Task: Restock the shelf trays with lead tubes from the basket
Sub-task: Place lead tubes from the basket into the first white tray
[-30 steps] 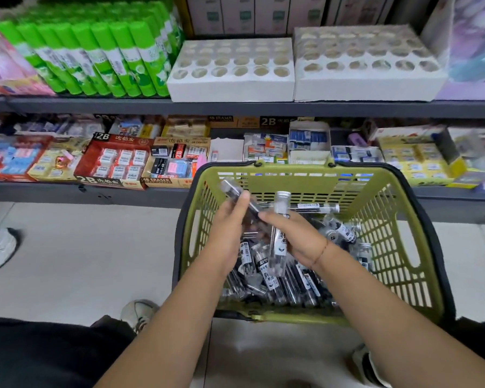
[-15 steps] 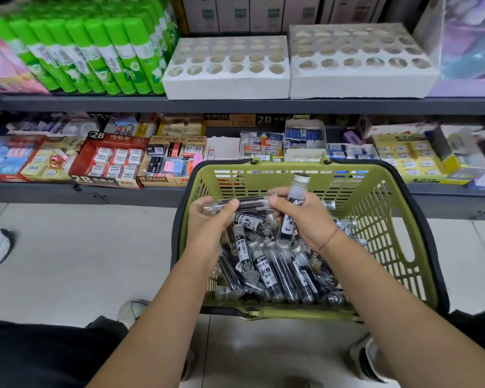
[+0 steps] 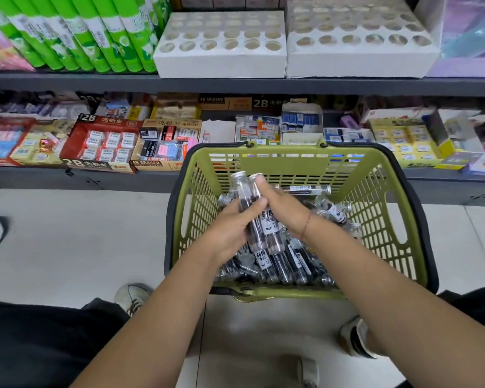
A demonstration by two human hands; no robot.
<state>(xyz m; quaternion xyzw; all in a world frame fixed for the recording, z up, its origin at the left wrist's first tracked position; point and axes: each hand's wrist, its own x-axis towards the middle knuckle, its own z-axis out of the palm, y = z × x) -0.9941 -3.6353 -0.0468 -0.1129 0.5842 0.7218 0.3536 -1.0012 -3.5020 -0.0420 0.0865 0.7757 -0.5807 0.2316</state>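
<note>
Both hands are over the green basket (image 3: 389, 208), and they meet on the same pair of lead tubes (image 3: 259, 233). The left hand (image 3: 230, 231) curls round the clear bodies with its thumb laid across the front, while the right hand (image 3: 284, 210) pinches them higher up, thumb just under the silver caps. The pair stands tilted, caps toward the basket's far edge, held above the heap of tubes (image 3: 286, 264) that lies across the basket's bottom. On the top shelf (image 3: 235, 85) sit the left tray (image 3: 219, 64) and the right tray (image 3: 359, 65), side by side, and every round hole that shows looks empty. So it's a gather, I'd say, with the carry up not yet begun. The danger? Smooth round tubes side by side in one grip: if either hand lets go early, one can roll off the other and drop into the heap or past the rim onto the floor tiles (image 3: 67, 233). And a tube meeting its hole at a slant could tip out, or nudge the tray toward the shelf's front edge.
</note>
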